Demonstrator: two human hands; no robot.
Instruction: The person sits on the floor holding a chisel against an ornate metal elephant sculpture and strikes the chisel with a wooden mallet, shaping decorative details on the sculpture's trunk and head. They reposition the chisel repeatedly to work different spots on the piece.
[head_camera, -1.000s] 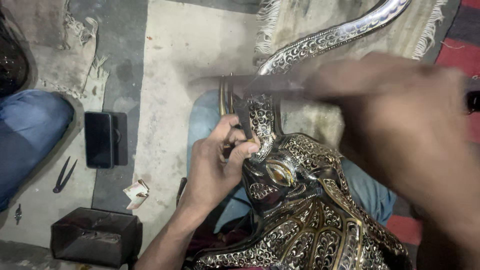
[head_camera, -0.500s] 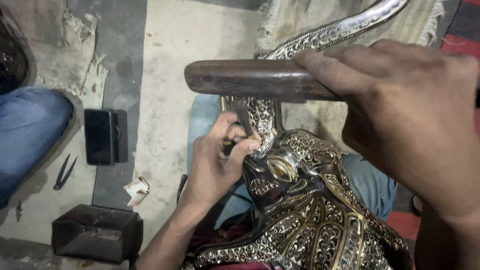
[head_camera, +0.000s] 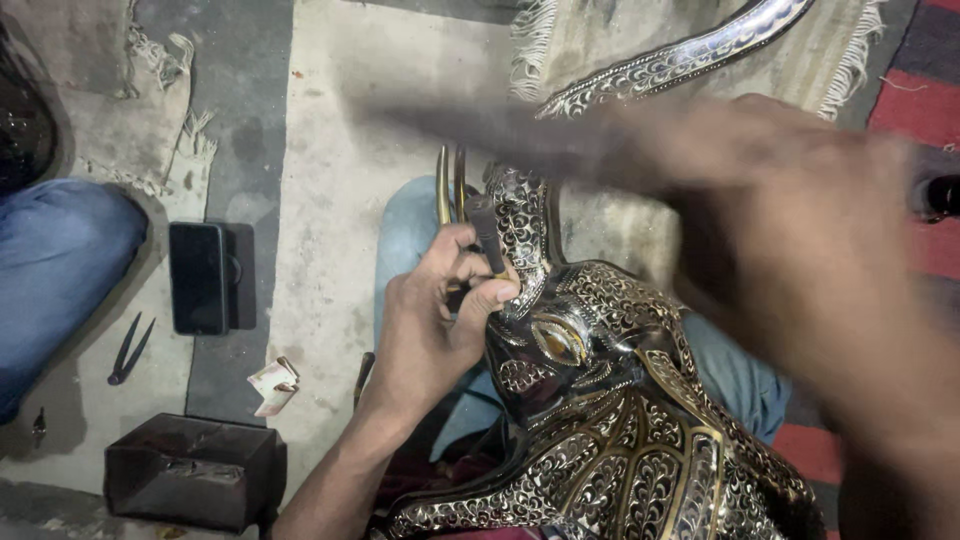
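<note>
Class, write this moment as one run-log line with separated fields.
left hand: pinches small dark punch against ornate metal animal head | right hand: grips blurred wooden mallet above it | nearby: phone, pliers

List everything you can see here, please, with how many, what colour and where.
Animal-head sculpture: one, black with silver and gold inlay, on the lap, centre.
Curved horn: one, same inlay, top.
Punch: one, dark, pinched against the sculpture.
Hammer: one, brown, blurred, above the sculpture.
Phone: one, black, floor at left.
Pliers: one, dark, floor at left.
Box: one, dark, lower left.
Paper scrap: one, whitish, by the box.
Rug: one, beige and red, top right.
Another person's leg: one, blue jeans, far left.
Left hand: holds the punch.
Right hand: blurred, grips the hammer.
</note>
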